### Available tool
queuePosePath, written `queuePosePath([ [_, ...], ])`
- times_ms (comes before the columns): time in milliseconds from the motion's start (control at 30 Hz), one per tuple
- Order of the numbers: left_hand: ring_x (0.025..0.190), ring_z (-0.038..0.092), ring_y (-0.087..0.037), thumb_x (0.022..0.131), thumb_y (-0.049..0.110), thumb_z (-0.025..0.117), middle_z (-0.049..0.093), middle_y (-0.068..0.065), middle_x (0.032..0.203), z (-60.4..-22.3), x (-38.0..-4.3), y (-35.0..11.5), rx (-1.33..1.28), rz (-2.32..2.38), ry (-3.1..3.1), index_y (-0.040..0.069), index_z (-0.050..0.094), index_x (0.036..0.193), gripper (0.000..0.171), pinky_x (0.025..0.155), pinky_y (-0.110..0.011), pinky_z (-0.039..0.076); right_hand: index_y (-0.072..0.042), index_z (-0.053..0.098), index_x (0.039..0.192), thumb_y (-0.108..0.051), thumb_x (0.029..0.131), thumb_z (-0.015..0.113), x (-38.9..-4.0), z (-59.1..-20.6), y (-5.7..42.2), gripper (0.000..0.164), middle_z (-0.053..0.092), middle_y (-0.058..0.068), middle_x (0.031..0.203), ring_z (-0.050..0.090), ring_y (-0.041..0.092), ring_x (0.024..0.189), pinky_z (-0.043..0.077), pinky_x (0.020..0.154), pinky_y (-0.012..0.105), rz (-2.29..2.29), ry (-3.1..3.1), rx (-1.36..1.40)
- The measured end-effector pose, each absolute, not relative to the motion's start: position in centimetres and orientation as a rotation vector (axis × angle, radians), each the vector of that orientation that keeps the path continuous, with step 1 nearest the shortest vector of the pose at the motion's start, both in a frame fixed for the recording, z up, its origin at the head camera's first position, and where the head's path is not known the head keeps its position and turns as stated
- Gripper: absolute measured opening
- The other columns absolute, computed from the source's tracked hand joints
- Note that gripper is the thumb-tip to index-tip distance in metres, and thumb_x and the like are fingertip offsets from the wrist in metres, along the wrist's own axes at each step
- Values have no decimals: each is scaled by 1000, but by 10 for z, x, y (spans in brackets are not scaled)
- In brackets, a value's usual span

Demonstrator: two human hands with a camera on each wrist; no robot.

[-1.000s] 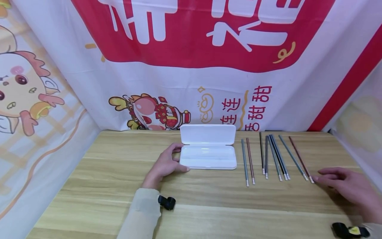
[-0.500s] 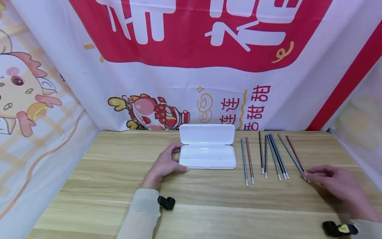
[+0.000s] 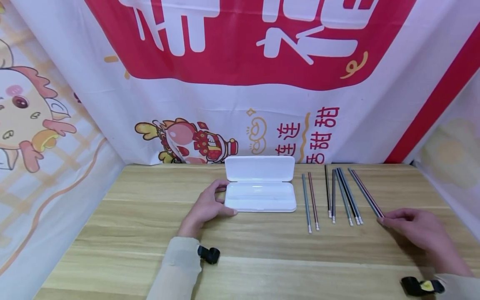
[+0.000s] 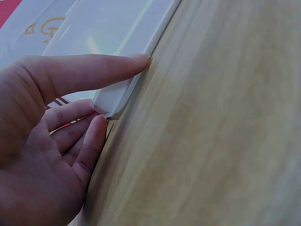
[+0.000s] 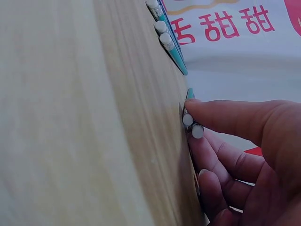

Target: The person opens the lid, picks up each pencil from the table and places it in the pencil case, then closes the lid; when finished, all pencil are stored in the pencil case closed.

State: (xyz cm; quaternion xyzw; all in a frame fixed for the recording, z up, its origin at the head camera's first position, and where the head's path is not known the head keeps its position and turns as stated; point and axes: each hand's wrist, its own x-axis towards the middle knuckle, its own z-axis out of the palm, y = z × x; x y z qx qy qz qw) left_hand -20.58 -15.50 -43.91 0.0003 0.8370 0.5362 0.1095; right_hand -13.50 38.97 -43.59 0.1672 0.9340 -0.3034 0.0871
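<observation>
A white pencil case (image 3: 260, 208) stands on the table with its lid (image 3: 260, 168) raised, its tray turned up. My left hand (image 3: 208, 204) holds its left end, the thumb (image 4: 108, 70) over the front rim and fingers against the end. On the right, my right hand (image 3: 420, 228) pinches two pencils together near their eraser ends, one blue (image 3: 363, 191) and one dark red (image 3: 368, 192). In the right wrist view their white erasers (image 5: 197, 131) show between thumb and fingers. The pencils' far ends point to the back of the table.
Between case and right hand lie a blue pencil (image 3: 306, 200), a dark red pencil (image 3: 313, 200) and a group of several dark and blue pencils (image 3: 350, 198). A printed cloth (image 3: 243, 96) hangs behind the wooden table (image 3: 281, 258).
My right hand has moved left, bringing the dark red pencil against the blue one and pinching both. The left hand stays on the case.
</observation>
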Motion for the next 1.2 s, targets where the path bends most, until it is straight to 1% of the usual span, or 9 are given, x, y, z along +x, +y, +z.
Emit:
queuePosePath([
  [233,116,71,-31,71,-1,96,56,-14,155,-441,-207,-153,1,1584,2450,17,56,151,91,105,-45,60,3,73,124,-60,94,76,-134,-434,390,69,64,34,132,55,34,105,41,76,35,-932,2727,557],
  [300,116,71,-31,71,-1,96,56,-14,155,-441,-207,-153,5,1588,2447,17,56,151,91,104,-45,60,3,72,125,-58,94,76,-134,-434,391,69,66,32,127,55,33,104,41,74,34,-953,2713,577],
  [367,116,71,-31,71,-2,96,56,-14,154,-442,-208,-153,10,1591,2446,17,56,151,91,104,-44,61,3,73,124,-56,95,77,-134,-434,391,66,69,28,120,55,31,100,42,72,32,-967,2721,582],
  [467,115,71,-31,71,-2,96,56,-15,154,-442,-207,-153,20,1593,2449,17,56,151,91,103,-44,61,3,75,123,-53,95,77,-133,-434,394,63,72,17,111,56,23,93,44,68,29,-988,2745,566],
  [600,114,72,-31,71,-1,97,56,-15,154,-441,-207,-153,28,1591,2454,16,56,151,91,103,-45,61,2,75,124,-56,96,76,-132,-434,397,64,75,10,109,57,15,88,47,65,27,-1029,2751,553],
  [833,116,71,-32,71,0,97,56,-16,155,-441,-208,-152,31,1587,2453,16,56,150,91,105,-46,60,0,76,124,-57,96,76,-131,-434,399,63,75,-1,103,58,10,85,47,65,27,-1067,2739,569],
  [900,116,71,-32,71,0,97,56,-16,155,-441,-208,-152,24,1581,2453,16,56,150,91,105,-46,60,0,76,125,-57,96,76,-131,-433,399,64,75,-1,104,58,10,86,47,66,27,-1073,2735,576],
  [1067,116,72,-31,72,2,97,55,-15,156,-440,-207,-152,0,1566,2456,18,56,150,90,106,-48,59,0,74,129,-59,95,76,-132,-430,397,68,74,6,110,58,15,90,47,67,27,-1074,2714,578],
  [1200,115,71,-30,73,4,97,56,-14,156,-439,-206,-154,-12,1547,2471,19,56,150,89,107,-49,59,0,74,129,-58,98,73,-132,-429,396,66,75,3,109,58,12,89,48,68,26,-1065,2716,504],
])
